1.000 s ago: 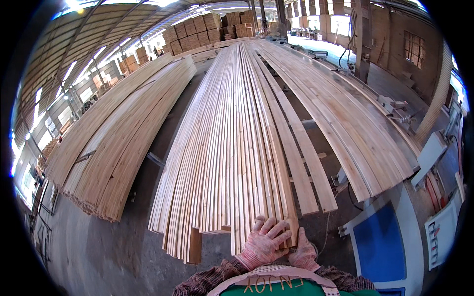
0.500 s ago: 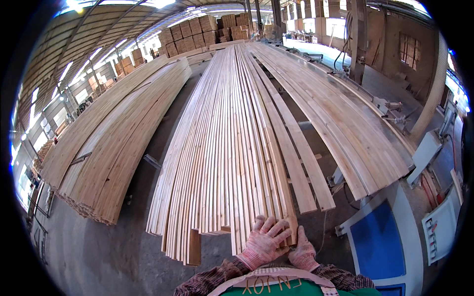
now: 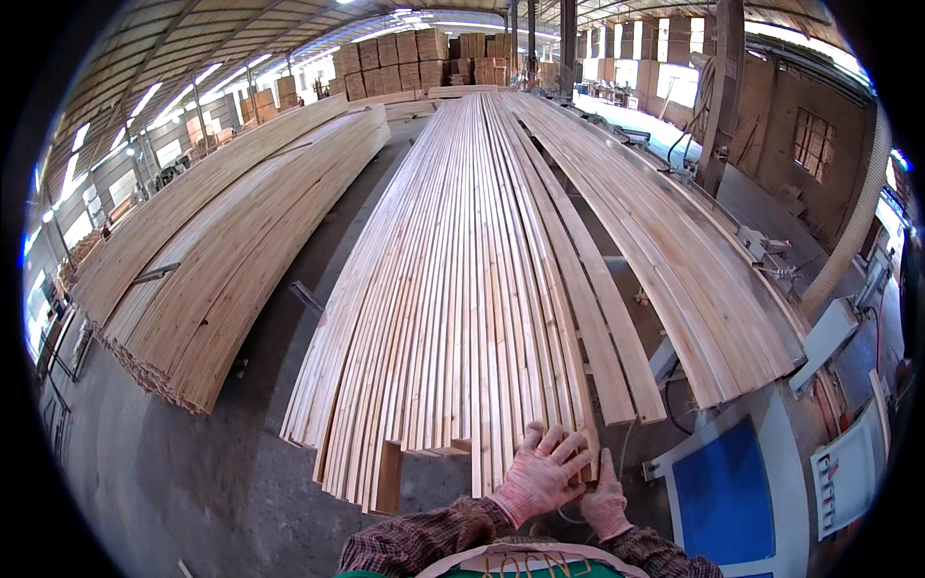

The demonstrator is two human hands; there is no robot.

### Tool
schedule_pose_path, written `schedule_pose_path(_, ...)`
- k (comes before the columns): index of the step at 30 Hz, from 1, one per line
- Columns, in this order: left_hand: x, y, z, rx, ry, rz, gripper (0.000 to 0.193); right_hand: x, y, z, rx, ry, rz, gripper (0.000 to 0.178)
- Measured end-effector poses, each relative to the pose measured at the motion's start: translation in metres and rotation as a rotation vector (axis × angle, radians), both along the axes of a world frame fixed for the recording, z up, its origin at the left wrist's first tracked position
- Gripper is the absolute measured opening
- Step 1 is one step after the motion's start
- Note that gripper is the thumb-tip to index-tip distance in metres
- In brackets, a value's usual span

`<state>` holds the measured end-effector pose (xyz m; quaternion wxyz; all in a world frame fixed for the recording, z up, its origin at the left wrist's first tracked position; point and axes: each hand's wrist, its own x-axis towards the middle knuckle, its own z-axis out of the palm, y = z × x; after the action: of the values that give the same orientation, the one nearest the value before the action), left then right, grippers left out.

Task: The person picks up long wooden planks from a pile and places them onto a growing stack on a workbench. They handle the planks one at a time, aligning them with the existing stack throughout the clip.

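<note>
Long, narrow wooden boards (image 3: 453, 318) stand on edge in a tight row in front of me, their near ends uneven. My left hand (image 3: 543, 474), in a pinkish knit glove, rests on the near ends at the row's right side, its fingers spread over the top edges. Close beside it, my right hand (image 3: 607, 506), also gloved, has one finger stretched up along the outer side of the rightmost board. Its other fingers are hidden from view. Two loose boards (image 3: 617, 371) lie flat just right of the row.
A broad stack of boards (image 3: 231, 260) lies at the left, and another layer of boards (image 3: 665, 250) at the right. A blue-and-white machine cabinet (image 3: 723, 491) stands at the near right. Piled timber bundles (image 3: 395, 63) fill the back.
The view has shifted slightly, so the row and both hands appear a little farther right. Both hands stay at the same board ends, with no clear change in how they lie.
</note>
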<state>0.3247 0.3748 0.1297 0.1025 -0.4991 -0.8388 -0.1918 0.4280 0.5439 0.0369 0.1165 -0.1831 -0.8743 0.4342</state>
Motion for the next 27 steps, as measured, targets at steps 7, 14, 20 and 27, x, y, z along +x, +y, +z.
schedule_pose_path(7, 0.001, 0.001, 0.003, 0.043, -0.018, 0.007, 0.058, 0.001, 0.004, 0.004, 0.079, -0.007, 0.068, 0.107)
schedule_pose_path(14, 0.000, 0.003, 0.007, 0.000, -0.031, -0.014, 0.059, 0.001, 0.025, 0.008, -0.097, -0.180, 0.209, 0.124)
schedule_pose_path(20, 0.002, 0.007, 0.013, -0.067, -0.015, 0.008, 0.058, -0.009, 0.034, 0.034, -0.511, -0.195, 0.358, 0.113)
schedule_pose_path(27, 0.004, 0.012, 0.014, -0.058, 0.015, 0.030, 0.059, -0.014, 0.044, 0.064, -1.225, -0.253, 0.370, 0.062)
